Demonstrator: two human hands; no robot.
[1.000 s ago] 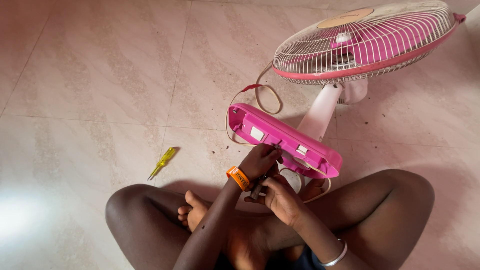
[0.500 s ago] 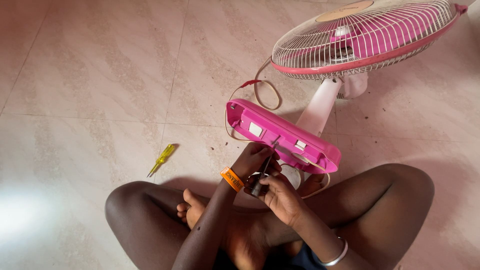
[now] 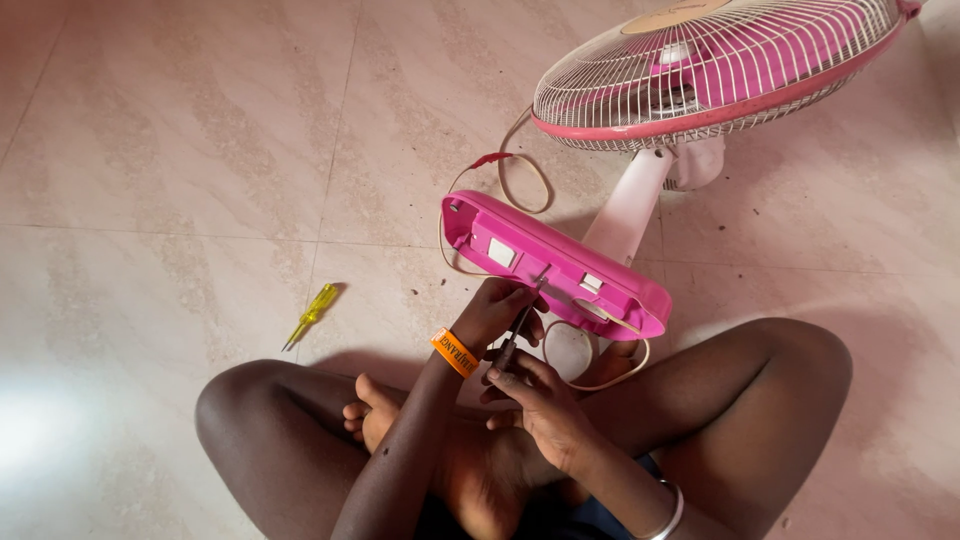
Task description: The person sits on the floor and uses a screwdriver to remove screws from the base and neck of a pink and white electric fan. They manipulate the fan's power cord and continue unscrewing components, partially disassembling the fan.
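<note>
A pink and white table fan lies tipped on the tiled floor, with the underside of its pink base point(image 3: 500, 232) turned toward me. A thin dark screwdriver point(image 3: 521, 322) has its tip against that underside. My right hand point(image 3: 545, 405), with a silver bangle at the wrist, grips the handle from below. My left hand point(image 3: 497, 312), with an orange wristband, is curled around the shaft right by the base. The fan's grille point(image 3: 715, 70) lies at the upper right on its white neck point(image 3: 628, 215).
A small yellow screwdriver point(image 3: 312, 312) lies on the floor to the left of my knee. The fan's cord point(image 3: 520, 180) loops on the tiles behind the base and runs under it. My crossed legs and bare feet frame the hands.
The screwdriver stays against the base with both hands on it. My left hand has crept slightly up toward the base, and the view has shifted a little.
</note>
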